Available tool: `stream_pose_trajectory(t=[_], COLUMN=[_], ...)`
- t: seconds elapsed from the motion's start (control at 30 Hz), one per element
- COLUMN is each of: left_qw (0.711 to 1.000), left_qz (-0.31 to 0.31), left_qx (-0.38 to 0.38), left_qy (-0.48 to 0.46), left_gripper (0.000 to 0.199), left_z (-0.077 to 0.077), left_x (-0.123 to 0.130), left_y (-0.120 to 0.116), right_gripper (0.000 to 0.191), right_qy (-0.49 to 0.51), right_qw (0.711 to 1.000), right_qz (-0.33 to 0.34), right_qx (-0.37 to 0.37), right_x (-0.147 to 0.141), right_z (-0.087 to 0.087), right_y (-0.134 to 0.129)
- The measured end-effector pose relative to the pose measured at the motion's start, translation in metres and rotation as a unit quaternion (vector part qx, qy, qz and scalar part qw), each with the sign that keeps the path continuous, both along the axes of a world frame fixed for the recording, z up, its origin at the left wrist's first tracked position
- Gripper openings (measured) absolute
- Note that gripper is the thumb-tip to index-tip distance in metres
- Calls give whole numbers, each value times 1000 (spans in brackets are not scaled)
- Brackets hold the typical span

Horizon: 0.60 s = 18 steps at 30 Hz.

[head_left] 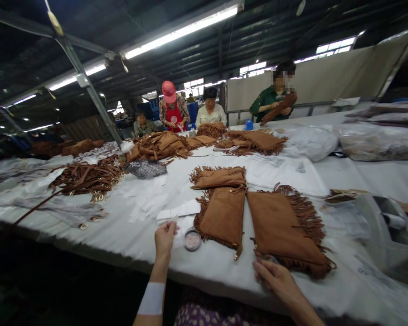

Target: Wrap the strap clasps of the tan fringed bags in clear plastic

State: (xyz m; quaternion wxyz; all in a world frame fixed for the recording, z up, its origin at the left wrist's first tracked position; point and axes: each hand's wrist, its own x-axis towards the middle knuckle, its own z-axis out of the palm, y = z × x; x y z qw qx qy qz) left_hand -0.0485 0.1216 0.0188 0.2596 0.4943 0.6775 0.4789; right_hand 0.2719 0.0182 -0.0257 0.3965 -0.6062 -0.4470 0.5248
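My left hand (165, 239) is raised over the table edge, thumb and fingertips pinched together beside white paper strips (183, 210). Whatever sits in the pinch is too small to make out. Just right of it stands a small round dish (192, 240) with a pale pinkish content. My right hand (274, 275) is closed at the near left corner of a brown fringed bag (280, 222), by its zip end; what the fingers hold is hidden. Between the hands lies a second brown fringed bag (222, 215), with another fringed bag (219, 176) behind it.
Brown straps with gold rings (88, 176) are heaped at left. More brown bags (166, 145) are piled at the back. A grey tape dispenser (387, 231) stands at right, with plastic-wrapped bundles (377, 140) behind. Several co-workers sit or stand across the white-covered table (122, 240).
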Motion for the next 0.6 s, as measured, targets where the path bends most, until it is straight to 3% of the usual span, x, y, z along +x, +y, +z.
stream_pose_trajectory(t=[0.1, 0.2, 0.27, 0.37, 0.5, 0.6], left_qw=[973, 930, 922, 932, 927, 916], left_qz=[-148, -256, -292, -315, -348, -370], left_qx=[-62, -139, -161, -152, -133, -137], left_qy=[-163, -225, -198, -98, 35, 69], left_gripper=[34, 29, 22, 12, 8, 9], left_z=[-4, -13, -17, -19, -14, -13], left_x=[50, 105, 132, 154, 158, 156], left_y=[-29, -60, -76, -90, -103, -111], right_gripper=[53, 50, 44, 36, 33, 33], right_qy=[37, 103, 164, 254, 314, 304], right_qw=[999, 993, 985, 964, 941, 944], right_qz=[-21, -46, -57, -80, -124, -124], right_qx=[-13, -23, -23, -18, 3, 15], right_x=[2, 4, 6, 6, 0, -5], right_z=[4, 14, 22, 30, 33, 33], right_y=[-3, -11, -18, -28, -34, -34])
